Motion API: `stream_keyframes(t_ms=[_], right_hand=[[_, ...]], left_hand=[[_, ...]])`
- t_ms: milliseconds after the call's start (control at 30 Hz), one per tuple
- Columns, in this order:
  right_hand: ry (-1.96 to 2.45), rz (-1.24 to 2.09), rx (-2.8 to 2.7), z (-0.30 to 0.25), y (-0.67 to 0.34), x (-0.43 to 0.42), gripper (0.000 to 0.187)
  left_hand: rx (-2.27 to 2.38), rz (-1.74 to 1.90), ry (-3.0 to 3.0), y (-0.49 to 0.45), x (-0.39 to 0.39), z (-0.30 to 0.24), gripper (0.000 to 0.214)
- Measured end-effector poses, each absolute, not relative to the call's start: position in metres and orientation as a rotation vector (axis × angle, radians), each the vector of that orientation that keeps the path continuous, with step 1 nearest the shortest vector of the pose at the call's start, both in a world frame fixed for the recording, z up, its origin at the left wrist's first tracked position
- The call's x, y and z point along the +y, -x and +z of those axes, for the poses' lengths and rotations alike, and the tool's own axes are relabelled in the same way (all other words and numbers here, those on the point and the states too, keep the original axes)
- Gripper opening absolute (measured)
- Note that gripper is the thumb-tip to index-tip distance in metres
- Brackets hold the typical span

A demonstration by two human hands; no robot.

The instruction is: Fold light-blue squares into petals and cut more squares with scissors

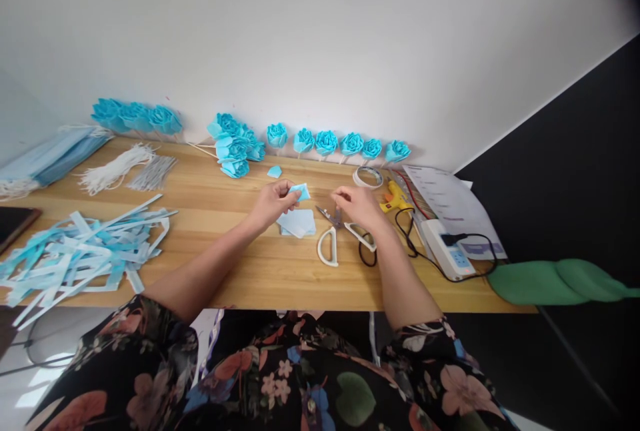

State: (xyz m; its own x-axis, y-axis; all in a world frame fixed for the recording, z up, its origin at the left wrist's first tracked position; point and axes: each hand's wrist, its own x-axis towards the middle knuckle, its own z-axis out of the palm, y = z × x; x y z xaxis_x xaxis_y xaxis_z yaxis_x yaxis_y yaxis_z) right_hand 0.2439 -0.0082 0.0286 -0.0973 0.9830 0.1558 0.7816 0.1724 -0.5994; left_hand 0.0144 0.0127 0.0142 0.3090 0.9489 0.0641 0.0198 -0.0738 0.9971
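My left hand (274, 202) pinches a small light-blue piece (301, 191) just above a stack of pale blue squares (299, 222) on the wooden table (220, 271). My right hand (356, 206) hovers with curled fingers over white-handled scissors (336, 238) lying open on the table; whether it touches them I cannot tell. Another small blue cut piece (274, 171) lies behind the hands.
Blue fabric roses (325, 142) line the wall, with a pile (235, 144) and more (135, 116) at left. Cut strips (80, 251), white elastic loops (113, 170), stacked masks (50, 158), a tape roll (368, 177), a yellow glue gun (395, 198), a white device (450, 254), papers (450, 204).
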Motion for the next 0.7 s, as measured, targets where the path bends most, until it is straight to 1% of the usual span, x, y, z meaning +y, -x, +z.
stream_keyframes(t_ms=[100, 200, 433, 700], right_hand=[[1.689, 0.502, -2.142, 0.035, -0.239, -0.016, 0.014], [1.703, 0.547, -2.173, 0.034, -0.238, -0.021, 0.013], [1.662, 0.549, -2.048, 0.012, -0.235, -0.023, 0.013], [1.62, 0.71, -1.834, -0.008, -0.238, -0.015, 0.012]], left_hand=[[0.969, 1.019, -1.409, -0.014, 0.014, 0.011, 0.027], [0.965, 1.012, -1.408, -0.015, 0.015, 0.01, 0.029], [0.967, 1.004, -1.4, -0.015, 0.014, 0.01, 0.028], [0.958, 0.998, -1.396, -0.016, 0.013, 0.012, 0.028]])
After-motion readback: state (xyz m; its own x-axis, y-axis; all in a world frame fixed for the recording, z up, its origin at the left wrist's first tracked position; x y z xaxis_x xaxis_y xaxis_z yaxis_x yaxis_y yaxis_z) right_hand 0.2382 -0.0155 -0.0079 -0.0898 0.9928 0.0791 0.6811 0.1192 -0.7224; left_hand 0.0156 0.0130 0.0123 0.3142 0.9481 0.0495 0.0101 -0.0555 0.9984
